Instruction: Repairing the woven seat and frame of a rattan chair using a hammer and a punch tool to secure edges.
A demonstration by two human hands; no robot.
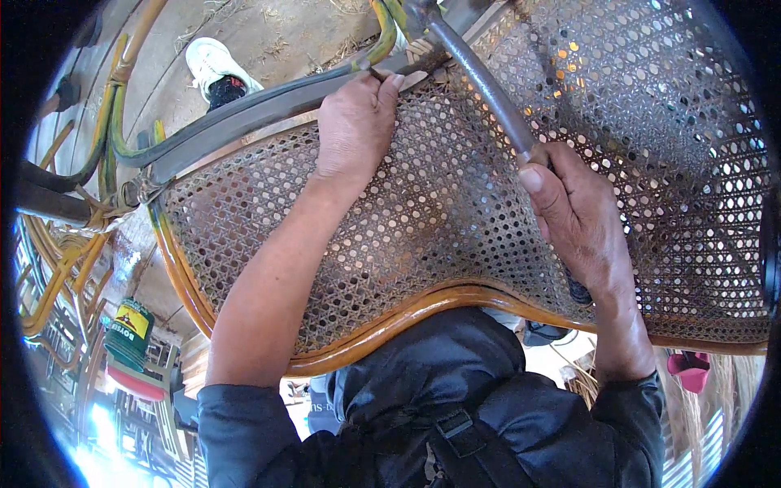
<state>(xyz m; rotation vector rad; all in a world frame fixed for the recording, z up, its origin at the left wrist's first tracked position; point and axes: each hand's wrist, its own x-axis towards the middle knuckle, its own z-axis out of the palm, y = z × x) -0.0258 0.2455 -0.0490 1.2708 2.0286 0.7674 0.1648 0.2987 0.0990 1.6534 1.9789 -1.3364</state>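
A cane-webbing panel (399,195) with small round holes stretches across the seat-like frame before me. Its near edge is a glossy, curved rattan pole (423,307); along the far side runs a dark grey rail (236,122). My left hand (358,122) is closed at that far rail, thumb and fingers pinching a pale flat strip (413,80) at the webbing's edge. In my right hand (573,215) I grip a hammer (492,93) by its handle, above the webbing. Its metal shaft slants up and left, and its head is partly cut off by the top edge.
Green-and-yellow rattan poles (114,122) bound with wrapping stand at the left. Beyond the rail, a white shoe (213,65) rests on the scrap-strewn floor. A dark green can (130,333) stands on a red-topped stool (134,382) at lower left. Something pink (690,370) hangs at lower right.
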